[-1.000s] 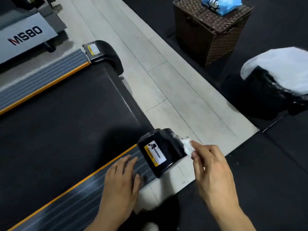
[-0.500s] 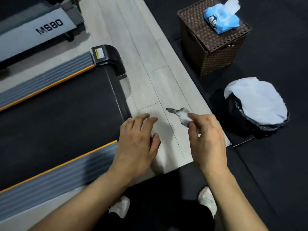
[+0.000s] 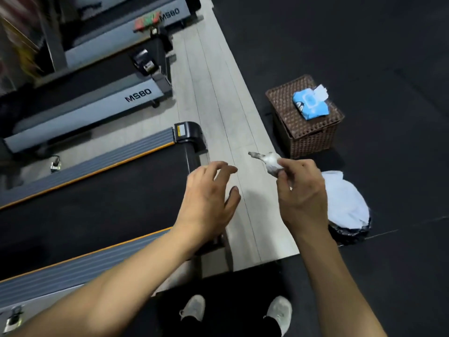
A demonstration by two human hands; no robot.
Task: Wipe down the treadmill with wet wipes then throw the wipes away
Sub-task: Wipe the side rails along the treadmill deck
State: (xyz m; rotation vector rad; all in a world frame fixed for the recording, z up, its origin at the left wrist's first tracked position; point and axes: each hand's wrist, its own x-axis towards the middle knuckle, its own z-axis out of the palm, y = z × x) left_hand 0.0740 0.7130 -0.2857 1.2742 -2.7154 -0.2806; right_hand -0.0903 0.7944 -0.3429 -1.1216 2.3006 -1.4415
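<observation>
One used wipe (image 3: 271, 161), greyed | pinched in right hand (image 3: 301, 198) fingers beside lined bin (image 3: 349, 215) | left hand (image 3: 209, 203) fingers spread, empty, over treadmill (image 3: 97, 203) end | wiping apparently done; disposal pending

**Dark mats, pale planks, machines in a row**

We're looking down at a floor split in two: a strip of pale wood-look planks (image 3: 218, 98) runs away from us, and black rubber matting (image 3: 364, 45) spreads wide to the right and across the near edge. On that matting sits a brown woven basket (image 3: 306, 132) with its lid on. Over to the left we see more machines lined up side by side, a grey side panel marked MS80 (image 3: 138, 94) and another behind it (image 3: 169, 13). At the far top left it's all blur, perhaps a coloured wall. The light is dim and even, soft shadows only.
</observation>
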